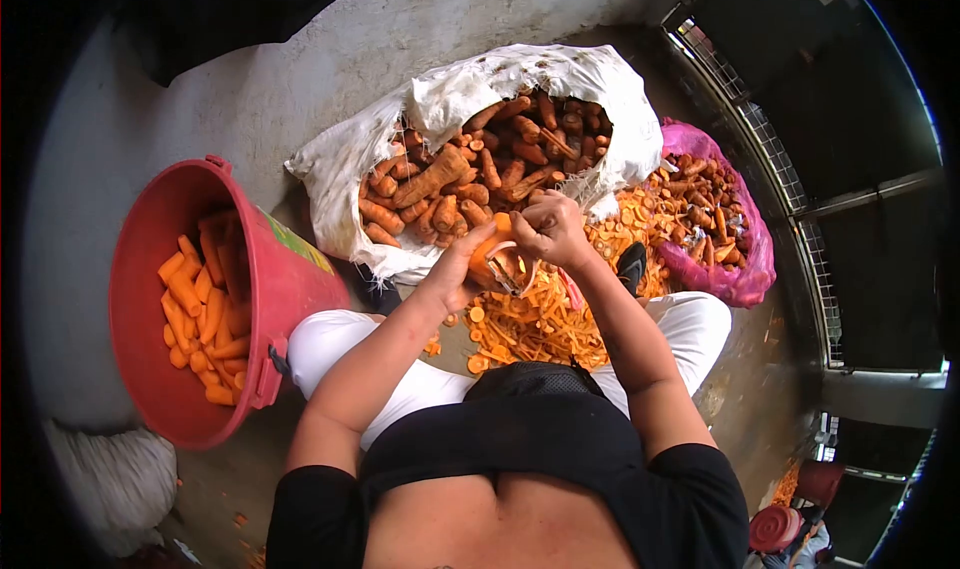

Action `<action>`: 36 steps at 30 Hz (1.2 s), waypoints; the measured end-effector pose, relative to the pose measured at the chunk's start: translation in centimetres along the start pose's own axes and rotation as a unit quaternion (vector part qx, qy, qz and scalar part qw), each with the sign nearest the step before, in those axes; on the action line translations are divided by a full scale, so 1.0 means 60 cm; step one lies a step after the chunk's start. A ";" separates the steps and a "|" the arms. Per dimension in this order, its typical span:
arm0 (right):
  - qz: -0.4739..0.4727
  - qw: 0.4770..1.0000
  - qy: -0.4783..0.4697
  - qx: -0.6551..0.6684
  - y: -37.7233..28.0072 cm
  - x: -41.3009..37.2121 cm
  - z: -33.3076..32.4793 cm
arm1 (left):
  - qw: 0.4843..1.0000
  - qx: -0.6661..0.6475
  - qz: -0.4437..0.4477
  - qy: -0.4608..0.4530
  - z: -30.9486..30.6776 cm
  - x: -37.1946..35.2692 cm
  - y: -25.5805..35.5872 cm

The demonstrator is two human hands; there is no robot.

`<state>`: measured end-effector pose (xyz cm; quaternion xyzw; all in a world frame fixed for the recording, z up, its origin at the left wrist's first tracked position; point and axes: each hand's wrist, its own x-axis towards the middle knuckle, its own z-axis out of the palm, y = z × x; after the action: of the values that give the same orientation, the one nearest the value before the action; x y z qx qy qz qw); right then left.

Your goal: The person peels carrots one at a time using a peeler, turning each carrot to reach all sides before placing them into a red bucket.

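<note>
Left hand [462, 269] closed around carrot [482, 266] above peelings [545, 319]; long axis roughly fore-and-aft, ends partly hidden. Right hand [552, 231] grips peeler [508, 279] against it. Ahead: white sack [345, 159], unpeeled carrots [435, 176] inside. Left: red bucket [290, 269], peeled carrots [185, 294]. Floor [745, 384] shows beyond right knee [700, 319].

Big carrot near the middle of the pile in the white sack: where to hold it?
Probably mid-length, from above, the grip closing across it: the big carrot is long and thick, lying on the pile with its upper side bare, while other carrots crowd around it.
</note>
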<state>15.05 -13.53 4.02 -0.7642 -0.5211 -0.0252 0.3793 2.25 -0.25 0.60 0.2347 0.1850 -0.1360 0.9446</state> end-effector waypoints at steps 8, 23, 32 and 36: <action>0.155 0.923 0.068 -0.346 0.201 -0.084 -0.092 | 0.996 0.038 -0.023 -0.074 0.017 -0.036 -0.015; -0.041 0.990 0.066 -0.118 -0.053 -0.038 -0.027 | 0.997 -0.008 -0.066 0.042 -0.005 -0.005 -0.020; 0.088 0.943 0.028 -0.320 0.105 -0.035 -0.057 | 0.997 0.067 -0.027 -0.007 0.014 -0.042 -0.019; 0.218 0.918 0.050 -0.329 0.153 -0.068 -0.073 | 0.997 0.061 -0.031 -0.042 0.008 -0.032 -0.017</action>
<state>22.23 -20.91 0.32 -0.9383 -0.2842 -0.1497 0.1281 0.31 -1.01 1.38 0.2803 0.1436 -0.1858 0.9307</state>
